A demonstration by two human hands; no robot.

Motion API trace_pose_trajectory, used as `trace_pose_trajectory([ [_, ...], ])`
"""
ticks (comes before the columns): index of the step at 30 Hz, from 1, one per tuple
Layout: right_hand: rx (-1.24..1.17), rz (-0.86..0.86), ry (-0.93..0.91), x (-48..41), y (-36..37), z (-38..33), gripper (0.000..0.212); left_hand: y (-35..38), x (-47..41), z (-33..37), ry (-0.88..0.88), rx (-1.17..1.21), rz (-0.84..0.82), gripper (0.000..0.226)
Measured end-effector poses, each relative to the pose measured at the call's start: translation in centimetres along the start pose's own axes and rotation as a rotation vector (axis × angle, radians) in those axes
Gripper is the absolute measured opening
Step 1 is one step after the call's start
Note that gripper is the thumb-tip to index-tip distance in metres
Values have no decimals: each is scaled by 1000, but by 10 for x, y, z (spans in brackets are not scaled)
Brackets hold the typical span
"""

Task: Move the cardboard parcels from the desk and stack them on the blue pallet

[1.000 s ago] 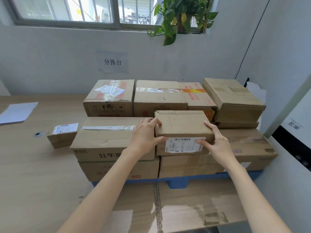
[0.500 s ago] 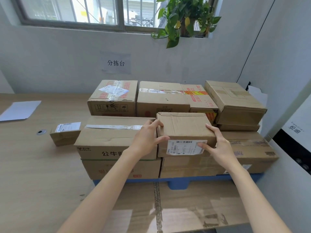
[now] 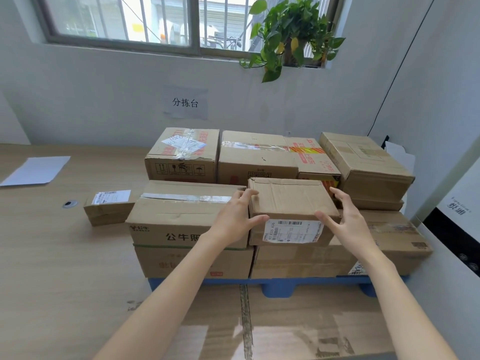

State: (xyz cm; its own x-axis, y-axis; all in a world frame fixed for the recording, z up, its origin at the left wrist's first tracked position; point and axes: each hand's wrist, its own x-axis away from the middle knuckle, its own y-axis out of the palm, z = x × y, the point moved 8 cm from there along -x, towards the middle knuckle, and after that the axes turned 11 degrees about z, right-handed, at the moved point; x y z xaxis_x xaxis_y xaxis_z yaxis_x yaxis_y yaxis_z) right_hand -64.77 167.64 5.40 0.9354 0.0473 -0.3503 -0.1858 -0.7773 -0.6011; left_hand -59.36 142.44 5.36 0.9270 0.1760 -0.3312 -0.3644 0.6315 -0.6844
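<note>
The right hand (image 3: 348, 219) had come off since half a second ago. Back then it was clamped on the parcel's (image 3: 288, 198) right end; here its fingers were spread and straight, thumb tip right at the top front edge, couldn't tell if it touched.

Left to right: a sheet of paper (image 3: 36, 170) lay on the desk (image 3: 52, 255), then a little box (image 3: 109, 207) with a label sat alone, just beside the stack. The left hand (image 3: 233, 219) pinched the parcel's left corner, fingers on top and thumb on the front. The parcel sat up on the stack, on a wide flat box (image 3: 394, 237), touching the taped box (image 3: 181, 211) on its left.

Its label was too small to read, and its right end was hidden behind the right hand. Only the front edge of the blue pallet (image 3: 280, 288) showed under the boxes.
</note>
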Motion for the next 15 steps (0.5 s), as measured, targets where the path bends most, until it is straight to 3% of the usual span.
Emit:
trace_pose_trajectory([
  [5,22,97,-37,-9,1,-19,77,-6,0,-2,12,56,-15,74],
  [15,45,48,-219,-19,82,-123,66,-98,-17,-55,49,25,157,46],
])
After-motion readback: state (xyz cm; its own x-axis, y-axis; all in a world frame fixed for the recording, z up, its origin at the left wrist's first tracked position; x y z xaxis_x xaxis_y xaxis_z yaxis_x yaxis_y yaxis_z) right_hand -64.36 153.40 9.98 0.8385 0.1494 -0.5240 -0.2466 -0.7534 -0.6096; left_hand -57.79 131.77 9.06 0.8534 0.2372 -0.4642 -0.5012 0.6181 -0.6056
